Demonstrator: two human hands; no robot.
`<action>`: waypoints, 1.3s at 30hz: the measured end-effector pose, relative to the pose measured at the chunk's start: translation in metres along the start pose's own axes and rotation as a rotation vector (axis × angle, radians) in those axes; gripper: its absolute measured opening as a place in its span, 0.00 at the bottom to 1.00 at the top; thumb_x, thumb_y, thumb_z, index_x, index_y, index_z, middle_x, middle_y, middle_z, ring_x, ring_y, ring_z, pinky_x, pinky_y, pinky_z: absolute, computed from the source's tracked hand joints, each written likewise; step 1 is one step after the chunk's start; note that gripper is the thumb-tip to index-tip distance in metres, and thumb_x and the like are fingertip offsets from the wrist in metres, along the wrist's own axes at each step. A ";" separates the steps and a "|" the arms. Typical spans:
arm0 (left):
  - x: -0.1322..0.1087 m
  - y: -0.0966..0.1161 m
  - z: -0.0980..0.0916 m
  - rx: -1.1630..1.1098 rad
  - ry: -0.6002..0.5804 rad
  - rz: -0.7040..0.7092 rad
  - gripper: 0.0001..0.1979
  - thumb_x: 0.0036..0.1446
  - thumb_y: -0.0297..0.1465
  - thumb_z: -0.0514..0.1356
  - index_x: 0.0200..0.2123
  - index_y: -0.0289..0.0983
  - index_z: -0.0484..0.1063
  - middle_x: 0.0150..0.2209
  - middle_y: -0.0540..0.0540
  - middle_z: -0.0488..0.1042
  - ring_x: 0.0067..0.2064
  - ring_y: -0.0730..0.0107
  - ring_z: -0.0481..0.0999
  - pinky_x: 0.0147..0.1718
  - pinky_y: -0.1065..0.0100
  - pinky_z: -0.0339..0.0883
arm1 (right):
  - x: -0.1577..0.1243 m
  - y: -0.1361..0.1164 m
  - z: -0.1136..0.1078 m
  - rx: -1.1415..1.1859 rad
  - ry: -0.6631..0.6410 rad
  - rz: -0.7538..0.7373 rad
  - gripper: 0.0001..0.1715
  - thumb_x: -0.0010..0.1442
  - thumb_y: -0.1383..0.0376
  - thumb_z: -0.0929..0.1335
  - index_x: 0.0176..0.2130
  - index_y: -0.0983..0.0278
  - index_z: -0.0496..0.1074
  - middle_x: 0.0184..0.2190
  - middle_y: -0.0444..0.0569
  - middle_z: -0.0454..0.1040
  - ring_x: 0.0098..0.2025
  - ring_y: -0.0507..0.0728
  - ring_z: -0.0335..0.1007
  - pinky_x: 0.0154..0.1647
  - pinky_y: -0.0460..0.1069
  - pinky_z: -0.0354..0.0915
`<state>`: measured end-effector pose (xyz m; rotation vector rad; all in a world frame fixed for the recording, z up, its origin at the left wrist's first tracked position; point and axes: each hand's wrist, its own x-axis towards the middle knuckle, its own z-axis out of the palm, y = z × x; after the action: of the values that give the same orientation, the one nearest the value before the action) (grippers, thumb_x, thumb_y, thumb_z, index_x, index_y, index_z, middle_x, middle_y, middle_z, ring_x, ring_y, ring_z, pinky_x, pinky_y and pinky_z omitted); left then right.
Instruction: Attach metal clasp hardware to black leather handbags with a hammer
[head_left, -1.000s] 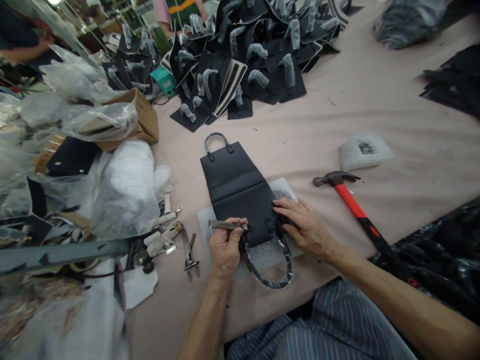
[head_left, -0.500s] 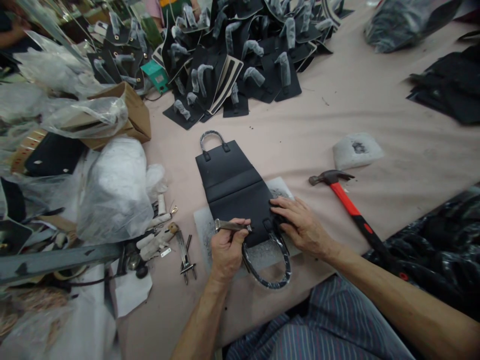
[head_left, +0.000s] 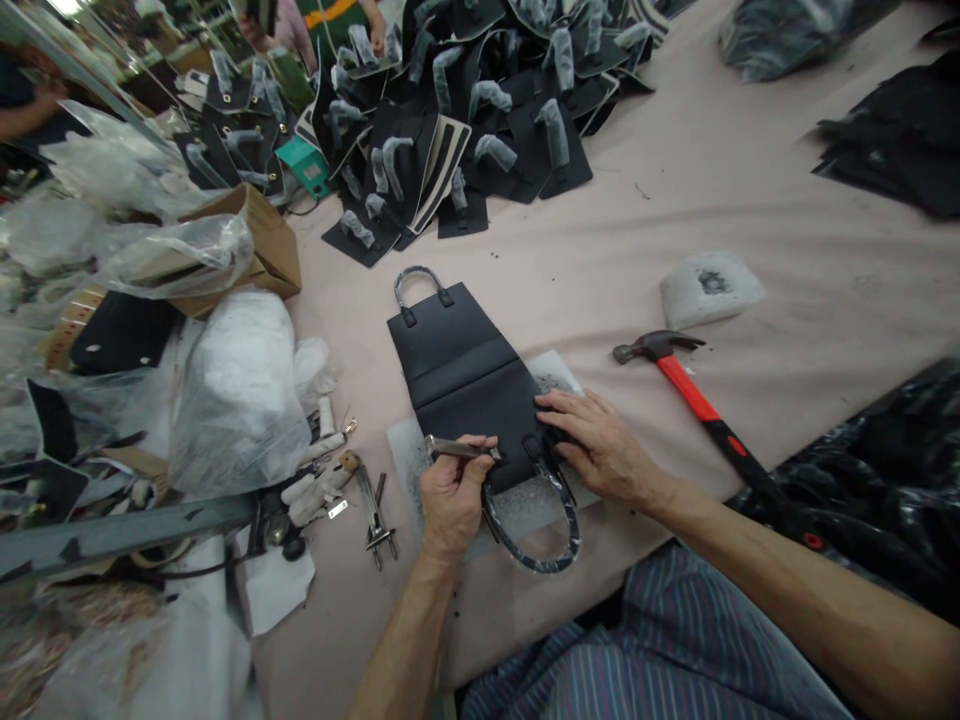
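Observation:
A black handbag panel (head_left: pixel 465 345) lies flat with a plastic-wrapped handle at each end. Its near part rests on a pale, scuffed board (head_left: pixel 411 470). My left hand (head_left: pixel 454 505) is closed around a metal punch (head_left: pixel 457 448), held slantwise with its tip at the panel beside the near handle (head_left: pixel 551 560). My right hand (head_left: pixel 604 445) lies on the panel's right edge, fingers stretched out and pressing near the handle's base. To the right, a claw hammer (head_left: pixel 694 395) with a red and black grip lies on the table, touched by neither hand.
A white block (head_left: pixel 711 290) with a dark worn patch sits beyond the hammer. Many black panels with wrapped handles (head_left: pixel 480 120) are heaped at the back. On the left are a cardboard box (head_left: pixel 266 240), plastic bags (head_left: pixel 232 400) and loose metal tools (head_left: pixel 373 510). Black plastic (head_left: pixel 885 490) lies at right.
The view has shifted slightly. Both hands, the punch and the panel keep nearly the same positions relative to each other. At the back left, more of another person's hand and sleeve shows.

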<state>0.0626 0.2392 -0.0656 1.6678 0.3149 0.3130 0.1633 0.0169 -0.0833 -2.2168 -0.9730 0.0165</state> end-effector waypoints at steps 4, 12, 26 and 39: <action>-0.001 -0.002 0.000 0.024 -0.002 -0.007 0.10 0.62 0.35 0.65 0.44 0.36 0.78 0.42 0.43 0.84 0.44 0.65 0.84 0.46 0.65 0.78 | 0.000 0.001 0.000 0.000 -0.004 -0.009 0.26 0.62 0.71 0.64 0.58 0.60 0.69 0.64 0.55 0.69 0.67 0.66 0.61 0.67 0.70 0.52; 0.007 0.006 -0.001 0.099 -0.014 -0.030 0.10 0.62 0.36 0.64 0.43 0.36 0.78 0.40 0.43 0.84 0.43 0.62 0.84 0.46 0.63 0.78 | -0.001 0.001 0.000 0.017 -0.001 0.000 0.27 0.61 0.72 0.65 0.59 0.59 0.69 0.64 0.54 0.69 0.67 0.66 0.62 0.67 0.71 0.52; 0.007 0.014 0.001 0.183 -0.028 -0.001 0.08 0.61 0.34 0.64 0.41 0.37 0.78 0.39 0.45 0.84 0.41 0.64 0.84 0.44 0.65 0.77 | 0.000 0.002 0.000 0.015 0.006 -0.007 0.26 0.62 0.71 0.65 0.58 0.59 0.70 0.64 0.54 0.69 0.67 0.66 0.61 0.67 0.70 0.53; -0.001 0.011 0.004 0.203 0.010 0.044 0.08 0.61 0.33 0.63 0.42 0.37 0.79 0.39 0.44 0.84 0.42 0.63 0.84 0.45 0.64 0.78 | 0.000 0.001 0.000 0.045 0.024 -0.005 0.26 0.61 0.72 0.65 0.58 0.59 0.70 0.64 0.54 0.70 0.67 0.67 0.62 0.66 0.71 0.54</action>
<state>0.0636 0.2335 -0.0553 1.8748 0.3269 0.3313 0.1638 0.0166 -0.0836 -2.1687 -0.9559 0.0101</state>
